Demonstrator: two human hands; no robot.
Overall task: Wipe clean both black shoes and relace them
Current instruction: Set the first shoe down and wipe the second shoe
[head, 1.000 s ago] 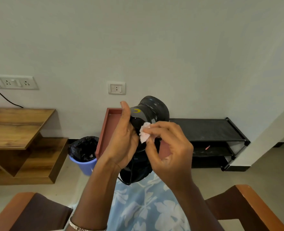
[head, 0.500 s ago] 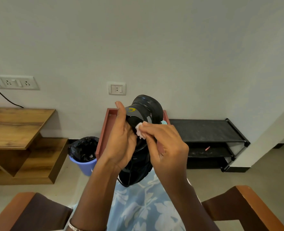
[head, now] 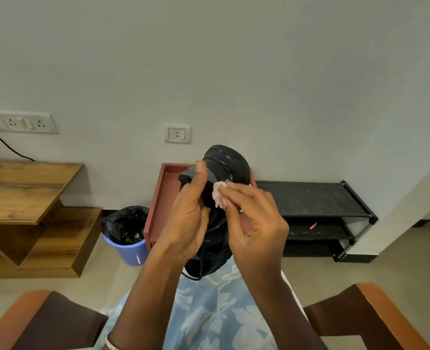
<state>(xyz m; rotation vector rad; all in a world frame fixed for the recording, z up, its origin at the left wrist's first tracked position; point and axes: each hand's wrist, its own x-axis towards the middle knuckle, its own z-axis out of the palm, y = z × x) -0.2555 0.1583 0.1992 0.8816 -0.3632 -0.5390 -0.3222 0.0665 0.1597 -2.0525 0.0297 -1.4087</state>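
Left hand (head: 187,218) grips an upended glossy black shoe (head: 225,164); right hand (head: 255,223) pinches a crumpled white wipe (head: 218,194) against its side.

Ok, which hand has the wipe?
The right hand pinches the white wipe against the black shoe; the left hand only grips the shoe.

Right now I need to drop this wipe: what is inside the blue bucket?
A crumpled black bag lines the bucket, with small pale bits in it. Its folds hide the bottom.
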